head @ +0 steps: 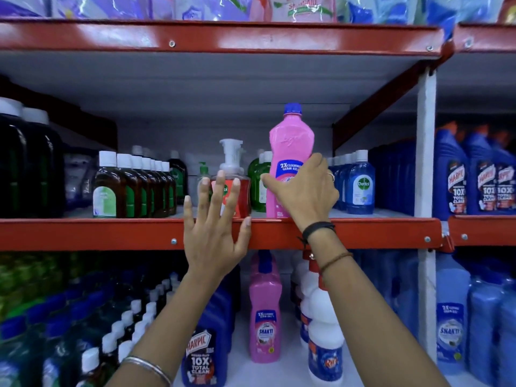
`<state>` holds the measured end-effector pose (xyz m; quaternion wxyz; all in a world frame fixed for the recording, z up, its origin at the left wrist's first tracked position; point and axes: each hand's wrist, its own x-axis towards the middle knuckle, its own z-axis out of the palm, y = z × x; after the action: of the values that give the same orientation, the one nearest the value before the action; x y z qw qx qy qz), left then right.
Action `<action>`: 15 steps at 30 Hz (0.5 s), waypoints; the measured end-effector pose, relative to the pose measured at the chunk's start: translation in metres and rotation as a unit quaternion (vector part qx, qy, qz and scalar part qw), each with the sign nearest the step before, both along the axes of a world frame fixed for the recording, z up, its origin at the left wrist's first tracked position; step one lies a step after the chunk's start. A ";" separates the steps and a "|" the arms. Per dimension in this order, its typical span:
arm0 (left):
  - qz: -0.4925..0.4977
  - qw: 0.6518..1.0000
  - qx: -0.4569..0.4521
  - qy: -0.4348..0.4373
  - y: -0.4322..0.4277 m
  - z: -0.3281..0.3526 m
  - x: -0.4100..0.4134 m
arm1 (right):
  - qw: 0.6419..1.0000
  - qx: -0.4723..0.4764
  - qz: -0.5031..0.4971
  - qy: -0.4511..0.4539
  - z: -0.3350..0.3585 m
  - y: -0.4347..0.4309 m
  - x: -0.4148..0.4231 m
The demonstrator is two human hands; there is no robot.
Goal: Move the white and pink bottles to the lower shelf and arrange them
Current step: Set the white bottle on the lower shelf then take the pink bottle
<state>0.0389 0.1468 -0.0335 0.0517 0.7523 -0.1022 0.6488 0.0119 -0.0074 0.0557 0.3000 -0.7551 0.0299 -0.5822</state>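
Note:
A tall pink bottle (290,143) with a blue cap stands upright on the middle shelf (111,233). My right hand (307,191) is wrapped around its lower half. My left hand (217,224) is raised with fingers spread, in front of the shelf's red edge and a red pump bottle (237,188), holding nothing. On the lower shelf (284,370) another pink bottle (265,311) stands upright, with white bottles (325,331) lined up to its right, partly hidden by my right forearm.
Brown bottles (131,188) fill the middle shelf's left, blue Dettol bottles (360,185) its right. Blue Harpic bottles (206,350) and small white-capped bottles (131,325) crowd the lower shelf's left. A white upright post (425,163) divides off the bay of blue bottles (474,185).

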 end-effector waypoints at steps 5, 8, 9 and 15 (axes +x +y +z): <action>-0.008 1.000 0.001 -0.004 0.000 0.001 0.001 | 0.988 0.103 0.115 -0.014 -0.001 -0.014 -0.010; -0.015 1.000 -0.001 -0.004 0.000 0.000 0.001 | 0.967 0.158 0.185 -0.070 -0.010 -0.020 -0.019; -0.017 1.000 -0.001 -0.005 0.000 0.000 0.002 | 0.959 0.171 0.202 -0.102 -0.013 -0.022 -0.023; -0.021 1.000 0.000 -0.005 -0.001 0.002 0.000 | 0.879 0.230 0.337 -0.246 -0.032 -0.025 -0.055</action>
<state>0.0393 0.1459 -0.0318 0.0643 0.7469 -0.1181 0.6512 -0.0434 -0.0323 0.0234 0.6414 -0.4615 -0.1680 -0.5894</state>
